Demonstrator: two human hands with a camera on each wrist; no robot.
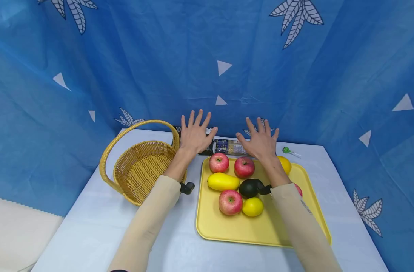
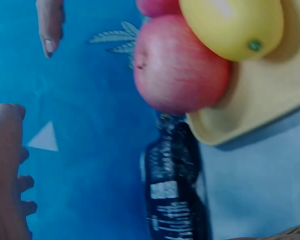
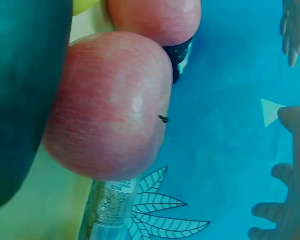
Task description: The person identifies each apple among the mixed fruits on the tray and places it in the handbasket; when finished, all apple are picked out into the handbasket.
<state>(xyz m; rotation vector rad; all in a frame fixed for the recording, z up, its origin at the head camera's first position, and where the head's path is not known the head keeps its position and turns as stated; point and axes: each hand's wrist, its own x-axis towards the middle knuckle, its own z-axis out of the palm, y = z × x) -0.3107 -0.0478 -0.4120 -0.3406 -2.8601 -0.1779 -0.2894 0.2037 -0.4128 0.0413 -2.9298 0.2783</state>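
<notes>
Fingers spread and holding nothing, my left hand [image 1: 194, 136] reaches out over the table's back edge between the basket and the tray. My right hand [image 1: 260, 141] is spread in the same way above the back of the yellow tray [image 1: 240, 235]. On the tray lie several red apples [image 1: 230, 202], a long yellow mango [image 1: 223, 181], a lemon [image 1: 252, 207], a dark green avocado [image 1: 249, 188] and an orange fruit [image 1: 284, 164]. The right forearm partly covers another red fruit [image 1: 298, 190]. In the right wrist view an apple [image 3: 110, 107] sits beside the big dark avocado [image 3: 25, 95].
A wicker basket [image 1: 143, 177] with a tall handle stands left of the tray. Behind the tray lie a black package [image 2: 172, 185] and a clear-wrapped packet [image 1: 228, 147]. A green lollipop [image 1: 286, 150] lies at the back right. Blue cloth [image 1: 179, 56] hangs around the table.
</notes>
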